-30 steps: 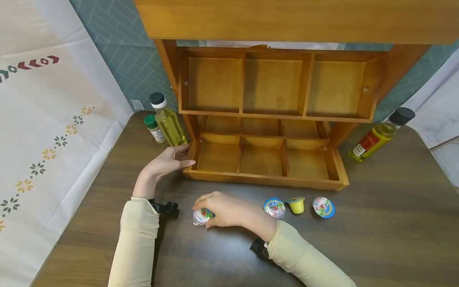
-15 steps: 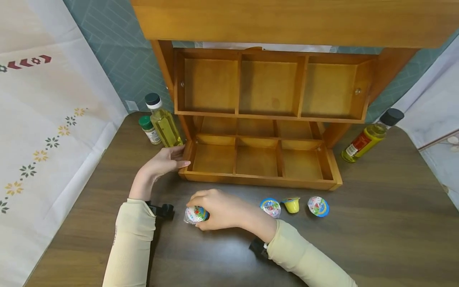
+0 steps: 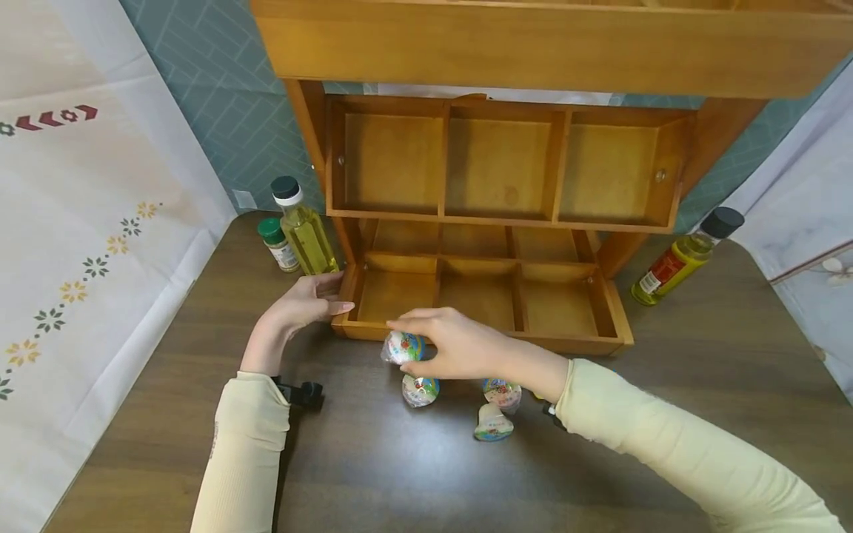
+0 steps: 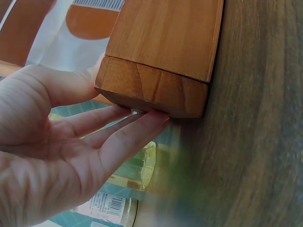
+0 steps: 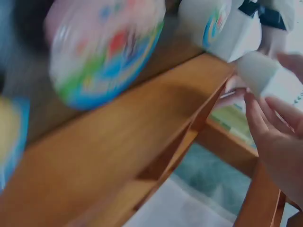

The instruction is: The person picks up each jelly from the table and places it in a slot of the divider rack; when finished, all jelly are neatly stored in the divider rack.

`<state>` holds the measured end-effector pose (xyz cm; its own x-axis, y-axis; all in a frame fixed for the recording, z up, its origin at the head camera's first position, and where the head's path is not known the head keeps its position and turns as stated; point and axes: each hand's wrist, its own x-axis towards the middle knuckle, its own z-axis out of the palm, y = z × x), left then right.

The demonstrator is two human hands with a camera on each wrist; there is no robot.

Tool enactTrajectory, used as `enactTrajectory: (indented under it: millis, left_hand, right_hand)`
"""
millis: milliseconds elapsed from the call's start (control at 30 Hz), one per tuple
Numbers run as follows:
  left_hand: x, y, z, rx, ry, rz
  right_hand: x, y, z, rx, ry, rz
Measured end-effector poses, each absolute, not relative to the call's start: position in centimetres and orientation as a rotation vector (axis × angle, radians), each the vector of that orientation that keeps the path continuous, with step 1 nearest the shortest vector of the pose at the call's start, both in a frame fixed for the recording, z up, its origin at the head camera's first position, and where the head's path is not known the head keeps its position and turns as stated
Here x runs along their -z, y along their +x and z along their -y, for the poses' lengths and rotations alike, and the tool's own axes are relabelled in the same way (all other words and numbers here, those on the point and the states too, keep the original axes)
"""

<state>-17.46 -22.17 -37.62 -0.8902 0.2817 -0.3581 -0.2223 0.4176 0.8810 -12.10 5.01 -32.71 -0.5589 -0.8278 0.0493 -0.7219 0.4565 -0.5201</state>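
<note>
In the head view, my right hand (image 3: 460, 344) pinches a jelly cup (image 3: 403, 347) with a printed lid, just in front of the lower tray of the wooden rack (image 3: 480, 339). The right wrist view shows the held cup's white body (image 5: 255, 71) between the right fingers. My left hand (image 3: 300, 307) grips the tray's left front corner, thumb over the rim and fingers against the outer side. Below my right hand lie a jelly cup (image 3: 420, 390), a second jelly cup (image 3: 502, 394) and a tipped pale cup (image 3: 493, 423). A yellow cup (image 3: 537, 394) is mostly hidden by my right forearm.
An oil bottle (image 3: 306, 237) and a green-capped jar (image 3: 278, 244) stand left of the rack. Another oil bottle (image 3: 676, 266) stands at its right. The rack's divided upper tray (image 3: 503, 166) sits above the lower one, and a wooden beam (image 3: 506, 48) overhangs both.
My right hand has carried the held cup up and right, from the table toward the lower tray. Cups formerly covered by hand and forearm now show. My left hand keeps its hold.
</note>
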Motion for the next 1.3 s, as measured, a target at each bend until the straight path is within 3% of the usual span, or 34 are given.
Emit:
enactTrajectory:
  millis: [367, 667, 1300]
  left_hand:
    - [37.0, -17.6, 22.2, -1.442, 0.043, -2.229]
    - [36.8, -17.8, 22.4, -1.444, 0.054, -2.234]
    - [37.3, -17.2, 22.3, -1.425, 0.064, -2.24]
  right_hand:
    - [30.5, -17.3, -5.4, 0.778, -1.267, -2.661]
    - [31.9, -21.1, -2.5, 0.742, -1.185, -2.647]
    - [34.6, -22.6, 1.7, 0.48, -1.081, -2.565]
